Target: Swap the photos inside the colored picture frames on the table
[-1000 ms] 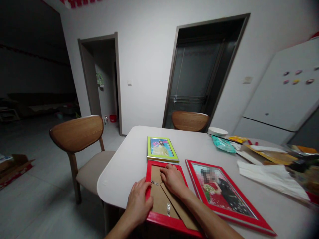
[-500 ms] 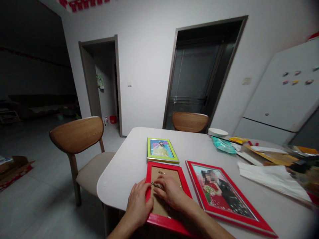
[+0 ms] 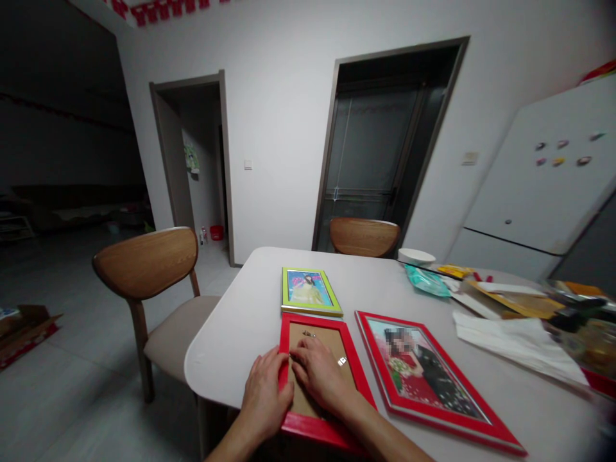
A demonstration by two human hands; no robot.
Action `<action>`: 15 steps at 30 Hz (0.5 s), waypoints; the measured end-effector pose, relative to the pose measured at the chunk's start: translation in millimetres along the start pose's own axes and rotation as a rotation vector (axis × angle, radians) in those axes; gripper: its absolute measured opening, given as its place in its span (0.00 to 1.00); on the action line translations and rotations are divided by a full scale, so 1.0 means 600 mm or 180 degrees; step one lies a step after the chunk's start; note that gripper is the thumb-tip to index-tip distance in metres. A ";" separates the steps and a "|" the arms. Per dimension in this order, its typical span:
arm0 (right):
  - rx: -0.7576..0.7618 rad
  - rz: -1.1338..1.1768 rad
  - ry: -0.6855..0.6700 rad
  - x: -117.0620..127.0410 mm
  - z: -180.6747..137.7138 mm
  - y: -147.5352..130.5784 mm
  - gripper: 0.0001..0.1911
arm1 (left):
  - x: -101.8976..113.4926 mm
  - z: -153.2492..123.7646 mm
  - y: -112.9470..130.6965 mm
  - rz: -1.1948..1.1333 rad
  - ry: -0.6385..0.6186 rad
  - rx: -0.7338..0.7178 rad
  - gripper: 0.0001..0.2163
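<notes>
A red picture frame [image 3: 359, 372] lies face down at the table's near edge, its brown backing board [image 3: 332, 343] facing up. My left hand [image 3: 265, 388] grips the frame's left side, thumb on top. My right hand [image 3: 317, 369] is over the board, its fingers bent and pressed together against the inner left edge. Whatever lies under those fingertips is hidden. A small metal hanger [image 3: 308, 333] sits near the board's top, and a shiny metal clip [image 3: 342, 361] shows at the right.
A second red frame [image 3: 491, 436] with a photo lies face up at the right. Beyond my hands is a yellow-green frame [image 3: 312, 314]. White paper [image 3: 514, 340], a teal plastic bag [image 3: 426, 280] and a white bowl [image 3: 416, 256] crowd the right side. A wooden chair [image 3: 149, 260] stands left.
My right hand has shifted slightly left toward the frame's inner edge. The metal piece seen by its fingers is now mostly covered, and the right-hand clip shows more clearly. The left hand keeps its hold.
</notes>
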State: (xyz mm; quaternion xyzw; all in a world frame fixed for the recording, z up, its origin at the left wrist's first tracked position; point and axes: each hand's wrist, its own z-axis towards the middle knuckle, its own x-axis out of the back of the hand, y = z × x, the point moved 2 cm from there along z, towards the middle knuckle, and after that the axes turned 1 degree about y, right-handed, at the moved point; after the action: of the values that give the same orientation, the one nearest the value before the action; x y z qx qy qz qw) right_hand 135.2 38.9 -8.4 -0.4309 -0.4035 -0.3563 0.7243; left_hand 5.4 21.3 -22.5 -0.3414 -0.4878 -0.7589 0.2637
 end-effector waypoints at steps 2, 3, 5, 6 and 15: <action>0.0004 0.0087 -0.0037 0.004 0.001 0.000 0.08 | -0.001 0.000 -0.001 -0.0017 0.0010 -0.0016 0.18; 0.0000 0.0127 -0.0053 0.006 0.001 -0.001 0.08 | 0.000 0.000 -0.001 -0.0031 0.0021 -0.0021 0.18; -0.0008 0.0191 -0.0078 0.010 -0.001 -0.001 0.09 | 0.000 -0.001 -0.003 -0.0046 0.0030 -0.0030 0.18; -0.0004 0.0232 -0.0088 0.011 -0.003 0.000 0.10 | 0.000 -0.001 -0.003 -0.0045 0.0027 -0.0034 0.18; -0.0024 0.0550 -0.0073 0.012 -0.014 0.021 0.16 | -0.003 0.000 -0.005 -0.0034 0.0050 -0.0048 0.18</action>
State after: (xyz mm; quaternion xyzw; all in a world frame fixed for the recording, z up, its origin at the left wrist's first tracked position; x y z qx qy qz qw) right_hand 151.5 34.4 -8.6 -0.4709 -0.3717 -0.2891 0.7460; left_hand 4.1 22.7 -25.7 -0.3348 -0.4818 -0.7666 0.2608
